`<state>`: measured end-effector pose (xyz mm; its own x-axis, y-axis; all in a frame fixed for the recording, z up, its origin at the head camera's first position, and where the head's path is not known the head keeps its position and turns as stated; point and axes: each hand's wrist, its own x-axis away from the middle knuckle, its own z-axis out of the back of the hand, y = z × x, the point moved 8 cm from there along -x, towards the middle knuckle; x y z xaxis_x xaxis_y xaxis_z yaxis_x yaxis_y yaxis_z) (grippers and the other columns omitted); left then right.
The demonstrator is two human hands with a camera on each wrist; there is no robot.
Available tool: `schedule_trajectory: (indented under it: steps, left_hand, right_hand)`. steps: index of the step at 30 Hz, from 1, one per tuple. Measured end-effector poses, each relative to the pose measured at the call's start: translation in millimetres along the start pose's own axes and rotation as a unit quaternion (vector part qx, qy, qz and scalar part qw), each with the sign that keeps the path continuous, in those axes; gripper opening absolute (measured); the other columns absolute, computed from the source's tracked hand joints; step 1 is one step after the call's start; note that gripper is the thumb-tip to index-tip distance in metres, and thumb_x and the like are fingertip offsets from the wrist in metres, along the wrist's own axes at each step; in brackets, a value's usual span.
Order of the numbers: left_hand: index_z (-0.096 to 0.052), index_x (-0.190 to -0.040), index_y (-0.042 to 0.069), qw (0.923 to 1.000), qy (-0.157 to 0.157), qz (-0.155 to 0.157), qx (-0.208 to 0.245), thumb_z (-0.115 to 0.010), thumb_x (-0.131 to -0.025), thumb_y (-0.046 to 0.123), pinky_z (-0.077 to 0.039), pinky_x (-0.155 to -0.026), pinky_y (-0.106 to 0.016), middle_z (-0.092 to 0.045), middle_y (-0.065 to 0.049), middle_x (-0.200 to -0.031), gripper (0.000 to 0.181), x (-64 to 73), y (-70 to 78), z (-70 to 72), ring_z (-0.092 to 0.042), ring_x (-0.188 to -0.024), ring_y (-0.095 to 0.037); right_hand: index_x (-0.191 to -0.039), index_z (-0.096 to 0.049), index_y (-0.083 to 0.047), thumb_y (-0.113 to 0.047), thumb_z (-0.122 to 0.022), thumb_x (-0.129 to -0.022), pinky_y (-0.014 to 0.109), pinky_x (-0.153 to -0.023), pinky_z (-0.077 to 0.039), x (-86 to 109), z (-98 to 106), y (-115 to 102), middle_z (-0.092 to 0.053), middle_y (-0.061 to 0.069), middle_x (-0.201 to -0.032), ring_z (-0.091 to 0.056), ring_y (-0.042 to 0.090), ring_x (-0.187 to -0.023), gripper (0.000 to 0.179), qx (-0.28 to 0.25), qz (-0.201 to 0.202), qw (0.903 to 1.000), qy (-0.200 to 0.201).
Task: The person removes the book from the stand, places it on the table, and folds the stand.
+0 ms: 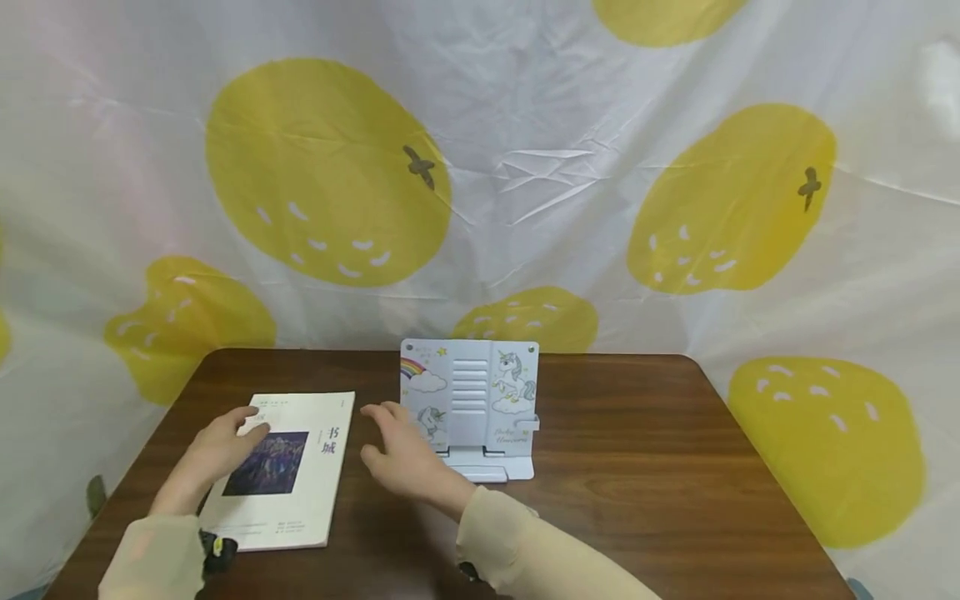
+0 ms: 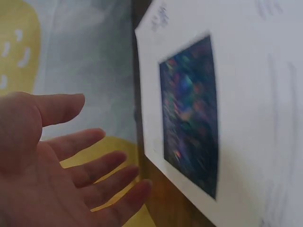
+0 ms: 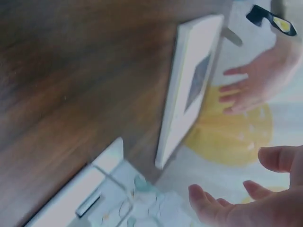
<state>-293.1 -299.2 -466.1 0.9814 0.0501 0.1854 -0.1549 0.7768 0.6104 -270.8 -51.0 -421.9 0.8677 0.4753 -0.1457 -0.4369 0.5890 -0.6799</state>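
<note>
A white book (image 1: 315, 500) with a dark picture on its cover lies flat on the left part of the table. My left hand (image 1: 222, 450) hovers over the book's left side, its fingers spread and apart from the cover in the left wrist view. To the right of the book, my right hand (image 1: 408, 458) is held in the air with fingers loosely bent, holding nothing. Behind that hand stands a white book stand (image 1: 468, 400) printed with unicorns and a rainbow, its back panel upright; the hand hides its lower left corner.
The brown wooden table (image 1: 637, 483) stretches away to the right of the stand. Behind it hangs a pale cloth (image 1: 540, 108) with large yellow fruit prints, which also falls past the table's sides. A black strap (image 1: 219, 552) sits at my left wrist.
</note>
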Motion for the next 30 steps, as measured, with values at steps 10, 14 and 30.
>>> schedule_trajectory:
  steps: [10, 14, 30]
  left_hand:
    - [-0.038, -0.141, -0.010, 0.9984, 0.013, -0.055, -0.003, -0.048, -0.101, 0.034, -0.038, -0.093, -0.068, -0.036, -0.041, -0.139, 0.061, 7.0, 42.3, -9.1, -0.038, -0.124, -0.057]
    - [-0.040, -0.140, -0.010, 0.9959, 0.031, -0.085, -0.008, -0.051, -0.101, 0.032, -0.040, -0.092, -0.067, -0.039, -0.040, -0.138, 0.058, 11.0, 56.9, -7.7, -0.042, -0.122, -0.056]
    - [-0.051, -0.134, -0.005, 0.9848, 0.102, -0.124, 0.066, -0.054, -0.100, 0.023, -0.046, -0.090, -0.058, -0.052, -0.030, -0.132, 0.045, 3.7, 97.2, -12.4, -0.051, -0.118, -0.048]
  right_hand:
    - [-0.127, -0.060, -0.006, -0.010, -0.059, -0.093, 0.045, -0.104, -0.041, 30.7, 49, 20, -0.040, 0.022, -0.145, -0.042, 0.035, -0.131, 0.034, 0.121, 0.111, 0.9842, 0.067]
    - [-0.124, -0.063, -0.007, -0.009, -0.062, -0.092, 0.049, -0.104, -0.040, 46.9, 68, 39, -0.043, 0.022, -0.143, -0.044, 0.036, -0.129, 0.032, 0.167, 0.126, 0.9742, 0.086]
    - [-0.114, -0.068, -0.009, -0.003, -0.062, -0.087, 0.050, -0.095, -0.045, 68.6, 147, 94, -0.050, 0.021, -0.135, -0.051, 0.036, -0.118, 0.028, 0.229, 0.145, 0.9490, 0.160]
